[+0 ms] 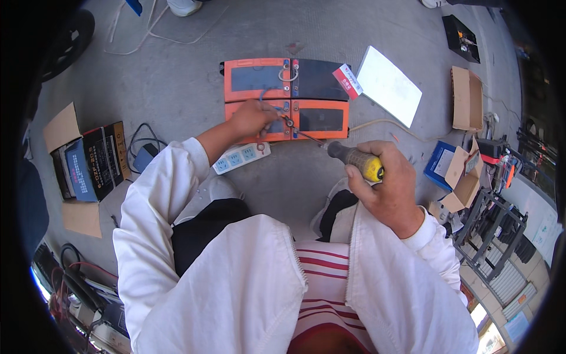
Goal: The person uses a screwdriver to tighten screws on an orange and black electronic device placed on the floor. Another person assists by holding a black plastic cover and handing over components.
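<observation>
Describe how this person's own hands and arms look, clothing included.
The left hand and right hand are ungloved, with no ring or watch that I can make out. Loose, creased white fabric sleeves cover much of both arms, ending in white cuffs.

Place: repair workshop, it seems
Underfoot: grey concrete floor (pixel 177 74)
Floor's upper left edge: round black wheel (pixel 69 47)
Floor's middle: orange-and-black rectangular batteries (pixel 256 79)
Tool: yellow-and-black screwdriver (pixel 359 161)
Floor's right edge: dark metal frame (pixel 503 206)
</observation>
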A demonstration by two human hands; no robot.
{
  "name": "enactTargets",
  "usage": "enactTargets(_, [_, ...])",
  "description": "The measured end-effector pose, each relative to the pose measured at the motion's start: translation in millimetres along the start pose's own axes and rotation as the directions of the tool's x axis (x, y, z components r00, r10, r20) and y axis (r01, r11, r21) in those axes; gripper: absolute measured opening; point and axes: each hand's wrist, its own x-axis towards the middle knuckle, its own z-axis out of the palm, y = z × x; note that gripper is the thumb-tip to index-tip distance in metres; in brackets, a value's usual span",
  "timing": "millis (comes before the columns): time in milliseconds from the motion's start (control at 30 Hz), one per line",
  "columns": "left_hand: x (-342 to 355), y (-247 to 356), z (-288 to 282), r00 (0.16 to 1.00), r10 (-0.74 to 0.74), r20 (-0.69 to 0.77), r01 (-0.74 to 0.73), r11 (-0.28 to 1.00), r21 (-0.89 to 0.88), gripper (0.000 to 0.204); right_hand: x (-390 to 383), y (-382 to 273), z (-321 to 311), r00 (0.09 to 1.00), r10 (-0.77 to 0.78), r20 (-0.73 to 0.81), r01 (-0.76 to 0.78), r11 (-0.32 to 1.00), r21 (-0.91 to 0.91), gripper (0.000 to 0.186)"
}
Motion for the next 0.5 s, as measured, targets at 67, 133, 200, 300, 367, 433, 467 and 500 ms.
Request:
enactTargets(67, [2,4,0,1.000,0.007,0.008,-0.007,1.000,0.000,0.025,2,3,-1,1.000,0.012,0.003,-0.012,1.000,0.004,0.041])
enactTargets(133, [5,2,-1,1.000,0.011,0.015,-0.011,1.000,-0.001,0.025,4,7,1,0.999,0.030,0.012,-0.030,0.999,0.017,0.041])
enactTargets(200, [7,3,1,1.000,0.003,-0.011,-0.002,1.000,0.030,0.027,8,9,1,0.999,0.040,0.036,-0.040,0.999,0.005,0.041])
enactTargets(300, [4,-5,-4,0.998,0.055,-0.027,-0.055,0.998,0.000,0.029,15,8,5,0.999,-0.041,0.020,0.040,0.999,0.017,0.039])
enactTargets(367, [7,-17,-5,0.995,0.096,-0.013,-0.096,0.995,-0.002,0.028,9,3,5,0.999,-0.011,0.044,0.010,0.999,0.032,0.039])
enactTargets(433, [4,-8,0,0.991,0.130,-0.020,-0.130,0.992,0.001,0.026,1,4,-1,0.992,-0.088,0.089,0.088,0.996,0.007,0.038])
enactTargets(467, [6,-12,4,0.992,0.099,-0.075,-0.098,0.995,0.023,0.024,-2,16,0,0.982,-0.115,0.148,0.116,0.993,0.003,0.039])
enactTargets(500, [14,-17,5,0.986,0.163,-0.025,-0.161,0.985,0.054,0.028,2,18,5,0.959,-0.264,0.099,0.262,0.964,0.029,0.037])
